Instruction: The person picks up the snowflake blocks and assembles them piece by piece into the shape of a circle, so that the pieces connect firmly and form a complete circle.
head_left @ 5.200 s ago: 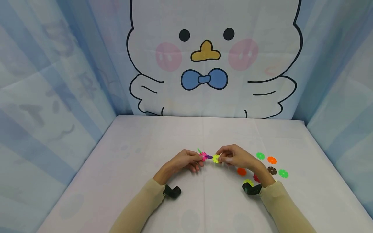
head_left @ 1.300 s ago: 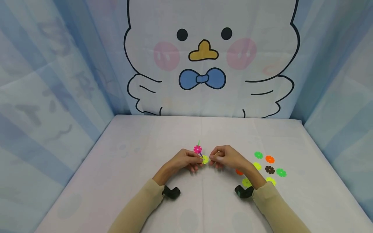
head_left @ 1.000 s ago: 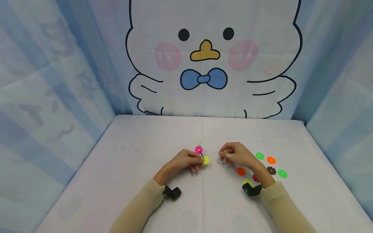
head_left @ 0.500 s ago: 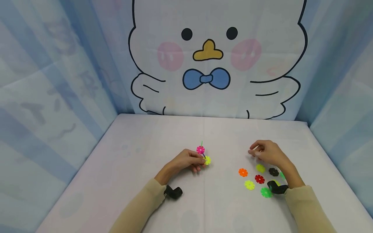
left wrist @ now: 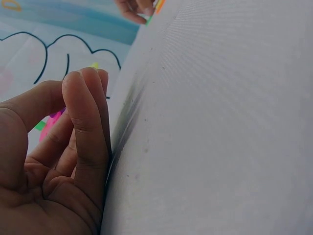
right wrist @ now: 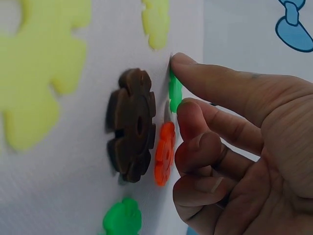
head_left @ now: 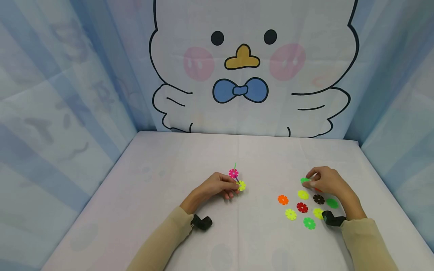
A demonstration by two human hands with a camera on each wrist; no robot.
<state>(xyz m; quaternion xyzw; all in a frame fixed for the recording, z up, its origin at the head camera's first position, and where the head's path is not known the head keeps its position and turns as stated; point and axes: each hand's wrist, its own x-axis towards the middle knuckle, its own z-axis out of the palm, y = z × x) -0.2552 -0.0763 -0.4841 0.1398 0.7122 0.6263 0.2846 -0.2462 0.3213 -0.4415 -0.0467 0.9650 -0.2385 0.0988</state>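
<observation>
My left hand (head_left: 217,186) pinches a yellow notched snowflake disc (head_left: 242,186) between thumb and fingers, above the table. A purple disc (head_left: 237,180), seen edge-on, joins it to a pink disc (head_left: 233,173). From the pink one a green disc (head_left: 235,165) stands up, also edge-on. In the left wrist view the fingers hide most of this chain. At the right, my right hand (head_left: 325,181) has thumb and index fingertips at opposite edges of a flat green disc (right wrist: 174,92) on the table, its other fingers curled. An orange disc (right wrist: 165,153) lies just under those curled fingers.
Loose discs lie around the right hand: brown (head_left: 318,199), red (head_left: 302,207), orange (head_left: 283,200), several yellow ones (head_left: 290,214) and green ones (head_left: 309,223). A white cloth covers the table (head_left: 169,158). Printed curtains (head_left: 68,113) enclose its back and sides.
The right hand has left the chain, moving right to the green disc. Earlier the yellow disc was in the right hand's fingers; now the left hand holds it, joined to the purple one.
</observation>
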